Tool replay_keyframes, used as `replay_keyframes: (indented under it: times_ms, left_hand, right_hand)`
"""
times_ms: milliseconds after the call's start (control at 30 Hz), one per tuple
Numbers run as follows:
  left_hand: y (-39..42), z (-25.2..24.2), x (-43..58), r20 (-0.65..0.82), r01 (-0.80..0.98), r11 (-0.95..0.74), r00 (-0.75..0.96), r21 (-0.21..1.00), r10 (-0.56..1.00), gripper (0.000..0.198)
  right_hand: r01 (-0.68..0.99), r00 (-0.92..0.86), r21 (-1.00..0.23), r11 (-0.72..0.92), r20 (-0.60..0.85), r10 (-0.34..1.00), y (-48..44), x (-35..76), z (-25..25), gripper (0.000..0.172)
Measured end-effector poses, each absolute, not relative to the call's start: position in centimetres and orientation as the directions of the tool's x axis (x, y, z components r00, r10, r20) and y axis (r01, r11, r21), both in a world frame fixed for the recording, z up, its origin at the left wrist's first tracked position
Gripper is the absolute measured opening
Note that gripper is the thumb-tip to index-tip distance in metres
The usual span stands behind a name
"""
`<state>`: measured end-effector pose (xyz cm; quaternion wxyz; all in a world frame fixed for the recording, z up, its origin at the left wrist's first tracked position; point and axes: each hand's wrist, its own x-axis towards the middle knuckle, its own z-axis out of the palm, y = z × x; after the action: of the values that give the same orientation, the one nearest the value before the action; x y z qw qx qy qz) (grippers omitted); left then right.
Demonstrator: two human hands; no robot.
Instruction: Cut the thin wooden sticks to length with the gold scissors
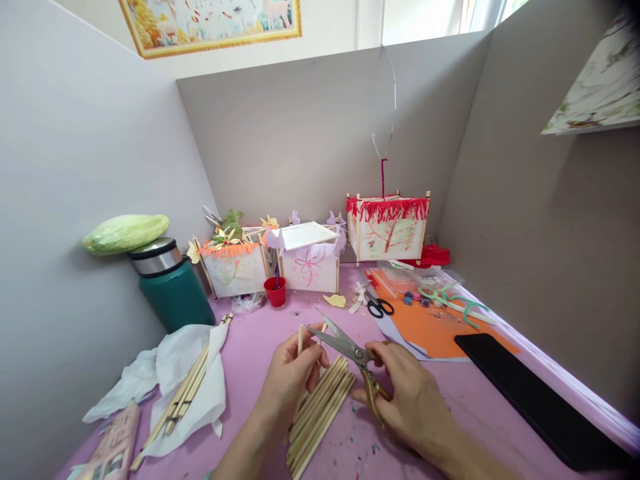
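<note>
While the right hand (407, 387) has its grip closed around the bronze-coloured handles of the scissors (358, 354), their steel blades stand parted beside the left hand (295, 367), just below the centre of the frame. The left grip is clamped on a thin, pale wooden stick (300, 339); whether the blades touch the wood cannot be told. Under the hands, a bundle of straight sticks (320, 417) lies slanting on the mauve tabletop (250, 400), at the bottom centre.

Left of the middle, a small red cup (275, 297) with smooth, flared sides holds a slim blue shaft (277, 275), upright. Farther left leans a teal bottle (175, 293) with a steel band, and a long, pale green gourd (126, 235) rests across its dark lid. Box-shaped paper frames with wooden corner posts stand behind: one with orange fringe (237, 273), one with lilac fringe (311, 272), and, right of centre, one with ragged red fringe (390, 237). Crumpled white tissue (170, 357) at lower left carries dark-marked sticks (187, 390). At right lie a flat orange sheet (440, 327) and a black slab (540, 400) with rounded corners.
</note>
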<state>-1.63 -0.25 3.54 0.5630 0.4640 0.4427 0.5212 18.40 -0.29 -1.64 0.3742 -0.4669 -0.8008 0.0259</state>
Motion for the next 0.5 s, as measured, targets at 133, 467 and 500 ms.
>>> replay_keyframes:
  times_ms: [133, 467, 500]
  left_hand:
    - [-0.3, 3.0, -1.4, -0.009, -0.139, 0.016, 0.05, 0.99, 0.999, 0.018]
    - [-0.4, 2.7, -1.1, -0.051, -0.164, 0.064, 0.08, 0.984, 0.995, 0.031]
    - [-0.4, 2.8, -1.1, -0.054, -0.172, 0.067, 0.078, 0.983, 0.995, 0.031]
  right_hand:
    - [0.751, -0.277, -0.363, 0.551, 0.584, 0.763, -0.3, 18.2, -1.7, 0.043]
    - [0.81, -0.277, -0.344, 0.474, 0.488, 0.828, -1.1, 17.5, -1.7, 0.039]
    - [0.812, -0.276, -0.345, 0.471, 0.483, 0.831, -1.1, 17.4, -1.8, 0.041]
